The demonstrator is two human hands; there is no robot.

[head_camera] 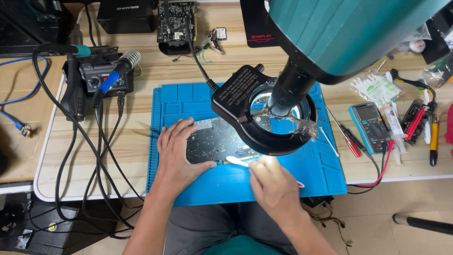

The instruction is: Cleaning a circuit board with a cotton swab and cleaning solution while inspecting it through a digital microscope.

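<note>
Swab (236,161) with a white tip, pinched in the fingers of the right hand (271,182), lies low and nearly level, its tip at the near edge of a dark circuit board (214,140). That right hand is closed around the stick, knuckles up, at the front of a blue mat (236,184), and a bit of pink shows past it on the right. The left hand (177,151) lies flat and spread on the left end of the board, fingers pointing away, thumb along the board's near edge; it holds nothing, only presses down. The board lies on the mat, its right part under a black ring light (236,92) fixed around the barrel of a teal microscope (339,38) that hangs over the worktop (127,141).

Right of the mat lie a red-handled screwdriver (347,139), a teal multimeter (370,127) with red and black leads, a syringe (394,130) and a yellow-handled tool (433,139). Left of the mat, black cables (96,156) run over the worktop's front edge from a black soldering station (101,78) with a hot-air handle resting on it. Farther back, beyond the mat, a second bare circuit board (175,21) stands by a black box (125,16), with a packet of cotton swabs (375,89) off to the right.
</note>
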